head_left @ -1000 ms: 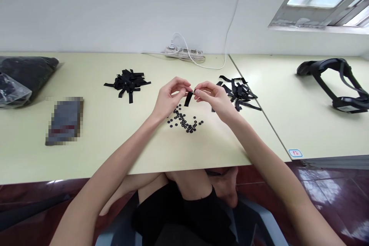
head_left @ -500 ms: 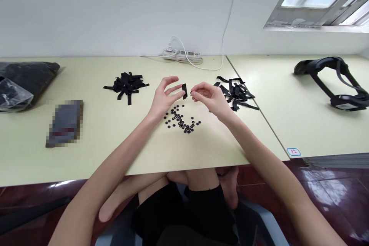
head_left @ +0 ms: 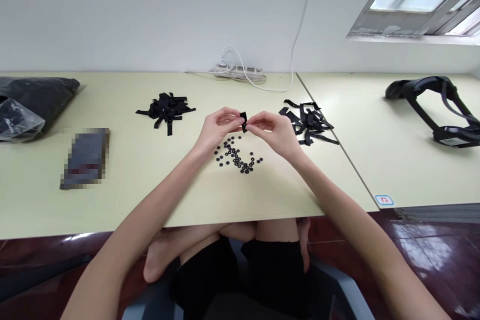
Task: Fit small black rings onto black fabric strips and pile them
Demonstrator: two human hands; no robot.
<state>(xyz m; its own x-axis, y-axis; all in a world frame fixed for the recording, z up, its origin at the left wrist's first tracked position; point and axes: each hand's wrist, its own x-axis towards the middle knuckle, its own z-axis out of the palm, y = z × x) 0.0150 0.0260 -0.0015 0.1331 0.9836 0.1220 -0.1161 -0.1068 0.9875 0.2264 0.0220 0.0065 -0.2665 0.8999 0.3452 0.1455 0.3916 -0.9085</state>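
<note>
My left hand (head_left: 219, 127) and my right hand (head_left: 272, 130) meet above the pale table (head_left: 150, 180), both pinching one short black strip (head_left: 243, 118) between their fingertips. Directly below the hands lies a scatter of several small black rings (head_left: 238, 156). One pile of black strips (head_left: 167, 108) sits to the left of my hands. Another pile of black strips (head_left: 309, 120) sits to the right, close to my right hand.
A blurred dark flat object (head_left: 85, 157) lies on the left. A plastic bag (head_left: 30, 102) sits at the far left edge. A white power strip (head_left: 240, 70) with cable is by the wall. A black headset (head_left: 438, 107) rests on the adjoining right table.
My hands were slightly apart, the left holding the strip with fingers spread. Now both have come together and pinch the strip, which looks shorter, as if folded.
</note>
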